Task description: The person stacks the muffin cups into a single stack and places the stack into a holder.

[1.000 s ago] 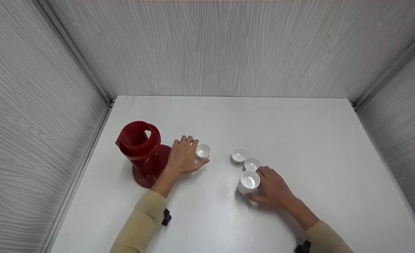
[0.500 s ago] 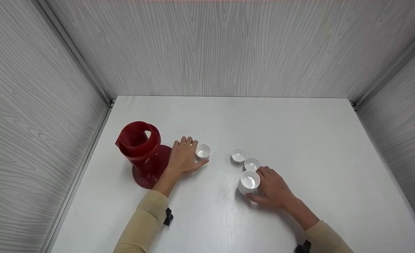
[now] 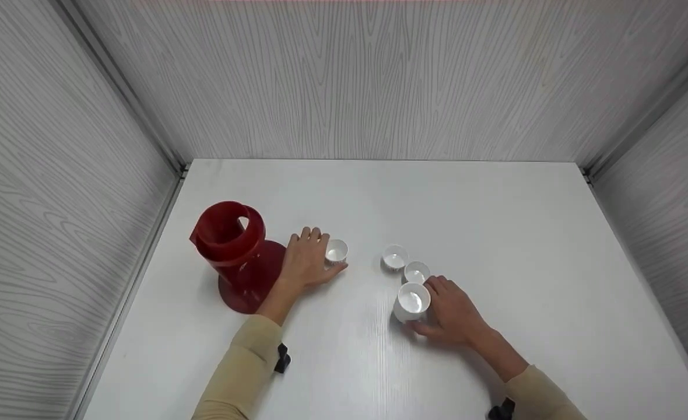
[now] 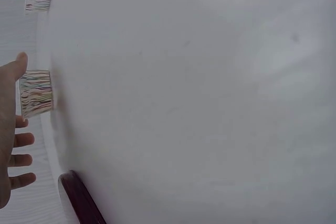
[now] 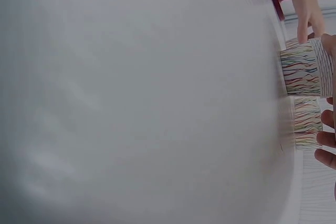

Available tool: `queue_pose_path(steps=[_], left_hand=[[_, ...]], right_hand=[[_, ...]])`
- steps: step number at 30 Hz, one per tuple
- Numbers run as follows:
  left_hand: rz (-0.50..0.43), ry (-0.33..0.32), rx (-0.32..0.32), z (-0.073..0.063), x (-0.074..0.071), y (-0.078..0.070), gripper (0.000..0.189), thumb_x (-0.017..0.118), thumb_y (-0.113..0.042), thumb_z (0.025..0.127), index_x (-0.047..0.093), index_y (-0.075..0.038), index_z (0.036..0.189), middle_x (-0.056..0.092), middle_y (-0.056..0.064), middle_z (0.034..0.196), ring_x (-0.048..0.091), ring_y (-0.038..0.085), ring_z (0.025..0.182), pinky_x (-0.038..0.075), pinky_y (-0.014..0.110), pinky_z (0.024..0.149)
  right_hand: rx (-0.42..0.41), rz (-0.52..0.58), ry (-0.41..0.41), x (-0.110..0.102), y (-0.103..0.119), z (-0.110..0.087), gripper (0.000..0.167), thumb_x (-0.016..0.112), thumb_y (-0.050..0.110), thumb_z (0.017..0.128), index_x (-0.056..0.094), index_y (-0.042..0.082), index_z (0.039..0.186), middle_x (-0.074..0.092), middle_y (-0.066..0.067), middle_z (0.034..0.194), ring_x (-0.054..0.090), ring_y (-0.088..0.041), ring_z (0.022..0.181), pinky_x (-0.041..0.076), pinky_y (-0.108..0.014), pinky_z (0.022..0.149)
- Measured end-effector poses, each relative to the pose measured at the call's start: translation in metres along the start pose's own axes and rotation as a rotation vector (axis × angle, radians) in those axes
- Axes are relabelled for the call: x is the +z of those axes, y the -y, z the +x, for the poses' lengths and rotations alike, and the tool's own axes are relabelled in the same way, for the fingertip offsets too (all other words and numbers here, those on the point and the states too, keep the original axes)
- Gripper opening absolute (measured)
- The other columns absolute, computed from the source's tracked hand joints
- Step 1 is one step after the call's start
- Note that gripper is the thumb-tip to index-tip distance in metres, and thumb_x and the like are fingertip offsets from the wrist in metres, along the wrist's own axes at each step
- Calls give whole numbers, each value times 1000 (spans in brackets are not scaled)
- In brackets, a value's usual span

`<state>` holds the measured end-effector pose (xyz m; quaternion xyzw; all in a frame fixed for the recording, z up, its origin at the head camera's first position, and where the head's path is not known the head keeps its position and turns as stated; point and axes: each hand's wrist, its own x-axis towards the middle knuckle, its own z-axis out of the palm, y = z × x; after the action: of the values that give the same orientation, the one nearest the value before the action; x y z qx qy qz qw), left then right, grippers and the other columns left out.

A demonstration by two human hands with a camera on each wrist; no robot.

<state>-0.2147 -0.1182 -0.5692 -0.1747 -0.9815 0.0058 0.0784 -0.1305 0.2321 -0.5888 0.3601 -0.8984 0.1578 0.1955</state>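
In the head view my left hand [image 3: 307, 259] lies beside a small white cup [image 3: 337, 251], its fingers along the left side and its thumb below the near side. The left wrist view shows this cup's wavy coloured lines [image 4: 37, 94] between straight thumb and fingers. My right hand [image 3: 452, 312] grips a taller white stack of cups [image 3: 412, 300], thumb at the near side and fingers at the far right. In the right wrist view a ridged rim shows over the stack's lined cup [image 5: 302, 72]. Two more small cups, one farther [image 3: 395, 257] and one touching the stack [image 3: 417, 272], stand behind.
A red twisted, funnel-like piece with a round base [image 3: 245, 291] stands left of my left hand, partly behind the forearm. The white tabletop [image 3: 495, 221] is bounded by grey wood-grain walls [image 3: 344, 81] at the back and both sides.
My left forearm shifts slightly to the right, while the left hand stays beside its cup. The right hand and the stack of cups hold their place.
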Motion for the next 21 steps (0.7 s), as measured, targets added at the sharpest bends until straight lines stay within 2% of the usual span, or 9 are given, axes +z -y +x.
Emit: queue_pose_path(steps=[10,17,21], left_hand=[[-34,19,-4,2,4,-1,79,54,-75,94,63,-5,129,66,15,121,58,33,114,52,49,93],[-29,-31,6,1,7,-2,73,59,-73,92,65,-5,120,67,14,115,59,32,110,52,47,90],[-23,-35,13,1,7,-2,73,58,-72,93,66,-5,119,67,14,114,60,32,109,53,47,90]], right_hand=[[-10,10,-2,0,-1,1,68,85,57,75,63,9,117,65,-2,103,58,-20,89,53,-34,76],[-13,8,-6,2,-1,0,66,84,55,76,62,8,116,65,-3,103,58,-20,89,53,-34,75],[-19,10,-24,2,-1,0,65,84,56,76,62,8,115,64,-2,102,57,-20,87,52,-33,74]])
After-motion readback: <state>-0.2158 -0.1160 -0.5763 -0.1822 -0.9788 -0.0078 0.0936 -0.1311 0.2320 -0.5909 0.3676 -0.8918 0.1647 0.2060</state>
